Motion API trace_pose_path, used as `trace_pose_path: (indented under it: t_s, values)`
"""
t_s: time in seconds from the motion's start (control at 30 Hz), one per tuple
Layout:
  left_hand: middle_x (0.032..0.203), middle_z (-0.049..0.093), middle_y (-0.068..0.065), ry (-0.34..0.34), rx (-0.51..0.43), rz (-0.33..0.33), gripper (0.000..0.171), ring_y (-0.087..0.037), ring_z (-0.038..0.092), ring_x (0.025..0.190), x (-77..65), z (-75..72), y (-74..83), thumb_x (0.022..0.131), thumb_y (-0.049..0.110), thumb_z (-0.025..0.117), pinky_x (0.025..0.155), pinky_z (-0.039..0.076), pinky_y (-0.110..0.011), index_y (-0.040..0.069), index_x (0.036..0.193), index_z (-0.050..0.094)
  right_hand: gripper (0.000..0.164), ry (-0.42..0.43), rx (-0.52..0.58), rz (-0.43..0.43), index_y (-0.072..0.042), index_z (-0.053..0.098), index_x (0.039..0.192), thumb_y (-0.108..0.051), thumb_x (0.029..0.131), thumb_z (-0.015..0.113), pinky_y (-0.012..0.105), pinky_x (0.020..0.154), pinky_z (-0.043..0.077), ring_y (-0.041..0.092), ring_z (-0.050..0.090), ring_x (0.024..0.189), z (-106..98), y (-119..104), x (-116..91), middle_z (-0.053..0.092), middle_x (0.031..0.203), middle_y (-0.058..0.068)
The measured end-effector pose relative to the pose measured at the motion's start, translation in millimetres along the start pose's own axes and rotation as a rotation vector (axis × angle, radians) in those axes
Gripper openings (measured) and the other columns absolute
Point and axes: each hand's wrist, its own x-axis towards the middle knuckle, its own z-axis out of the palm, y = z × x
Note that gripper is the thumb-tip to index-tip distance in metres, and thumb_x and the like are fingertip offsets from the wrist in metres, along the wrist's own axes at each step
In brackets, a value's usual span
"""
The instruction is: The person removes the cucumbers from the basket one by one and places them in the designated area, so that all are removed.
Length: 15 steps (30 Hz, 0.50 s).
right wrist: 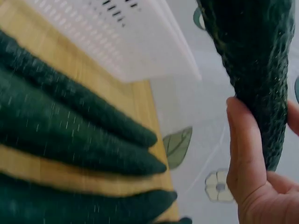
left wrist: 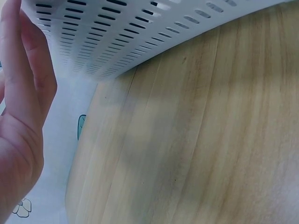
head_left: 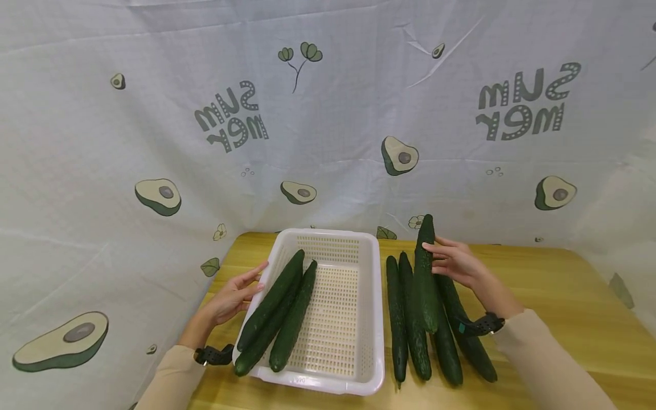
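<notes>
Here's the held cucumber [head_left: 424, 285], right of center in the frame, long axis running nearly straight up and down, and the right hand [head_left: 456, 262] has it, gripping the upper part from the right! That hand is far the nearer; the white basket [head_left: 380, 319] sits directly left, its long sides running roughly the same way. Below the grip, four loose cucumbers [head_left: 397, 319] line the table [head_left: 543, 290]. Three basket cucumbers [head_left: 294, 316] lean along the basket's left side, slanting up to the right, and there's the left hand [head_left: 233, 297], fingers extended at that edge. The right wrist view adds digits on both sides of the warty skin; the left wrist view alone reveals the slotted outer wall.
</notes>
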Motion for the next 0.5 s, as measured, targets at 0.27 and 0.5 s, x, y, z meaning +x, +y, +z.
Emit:
trace_pose_path:
  t_s: [0.27, 0.5]
  values:
    - [0.132, 0.043, -0.013, 0.006, 0.004, -0.004, 0.064, -0.018, 0.065, 0.101, -0.3, -0.2, -1.0, 0.105, 0.010, 0.052, 0.078, 0.060, -0.038, 0.015, 0.160, 0.021, 0.083, -0.018, 0.036, -0.062, -0.005, -0.014, 0.156, -0.017, 0.105, 0.052, 0.026, 0.066, 0.054, 0.006, 0.054, 0.072, -25, 4, -14, 0.023, 0.157, 0.021]
    - [0.134, 0.041, -0.013, 0.008, 0.003, -0.005, 0.063, -0.017, 0.065, 0.100, 0.5, 0.0, -1.3, 0.105, 0.010, 0.051, 0.078, 0.060, -0.037, 0.016, 0.160, 0.021, 0.081, -0.076, 0.088, -0.118, -0.001, -0.016, 0.154, -0.009, 0.105, 0.049, 0.026, 0.060, 0.052, 0.012, 0.049, 0.060, -47, 8, -21, 0.048, 0.068, -0.011]
